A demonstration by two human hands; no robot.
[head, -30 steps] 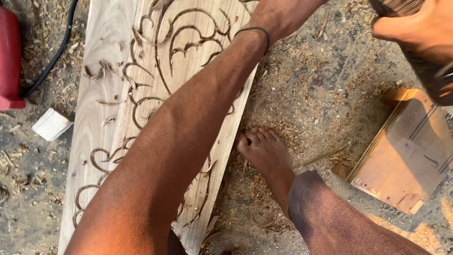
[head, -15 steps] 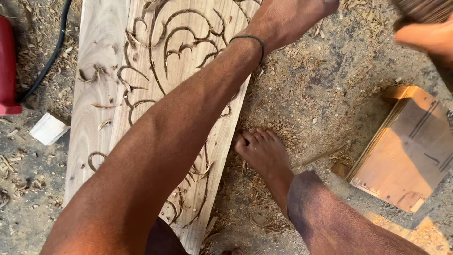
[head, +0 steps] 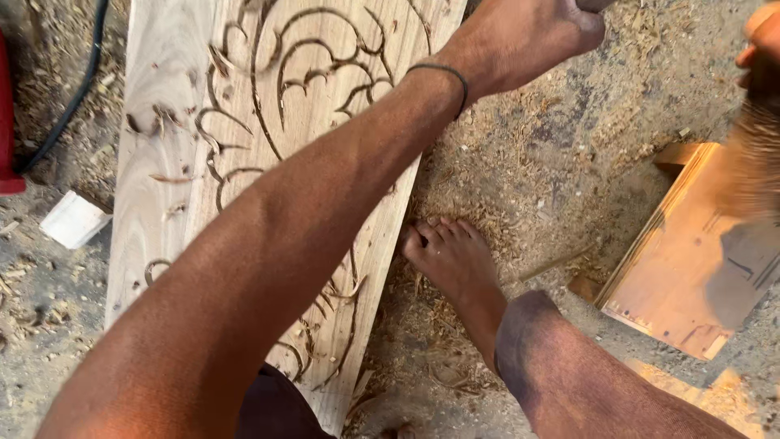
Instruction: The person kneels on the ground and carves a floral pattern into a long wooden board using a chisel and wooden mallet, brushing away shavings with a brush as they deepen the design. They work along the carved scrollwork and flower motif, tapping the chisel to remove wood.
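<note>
Left hand (head: 520, 36) closed near a tool past the plank (head: 187, 122), blurred right hand (head: 760, 57) gripping something unclear; bare foot (head: 455, 260) below risks a slipped blade.

One candidate only — a small white rectangular box-like piece (head: 74, 219) lies on the sawdust-strewn ground at the left, just beside the left edge of the pale carved wooden plank (head: 162, 122). Its faces look plain white; whether it is truly a package cannot be told. No labels, signs or screens show.
</note>
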